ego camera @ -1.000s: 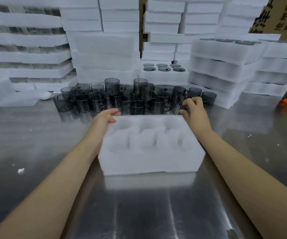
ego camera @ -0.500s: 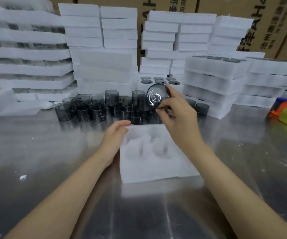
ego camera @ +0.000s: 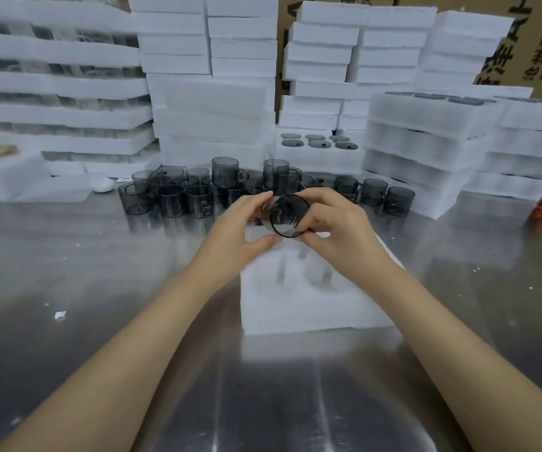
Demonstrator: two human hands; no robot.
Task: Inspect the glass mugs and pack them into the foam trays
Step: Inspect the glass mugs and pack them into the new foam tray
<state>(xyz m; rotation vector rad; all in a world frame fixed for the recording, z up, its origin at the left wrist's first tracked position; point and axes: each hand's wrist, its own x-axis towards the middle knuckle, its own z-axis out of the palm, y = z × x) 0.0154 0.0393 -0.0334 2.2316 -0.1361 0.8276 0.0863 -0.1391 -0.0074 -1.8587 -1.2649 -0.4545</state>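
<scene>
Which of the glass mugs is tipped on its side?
The mug held between both hands above the foam tray; its round opening faces the camera, while the others stand upright.

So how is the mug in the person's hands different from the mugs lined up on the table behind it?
The held mug is off the table, gripped by the left hand and right hand; the table mugs stand untouched on the steel. The held mug is tipped on its side, its round end facing the camera; the table mugs stand upright. Both are smoky grey glass.
</scene>
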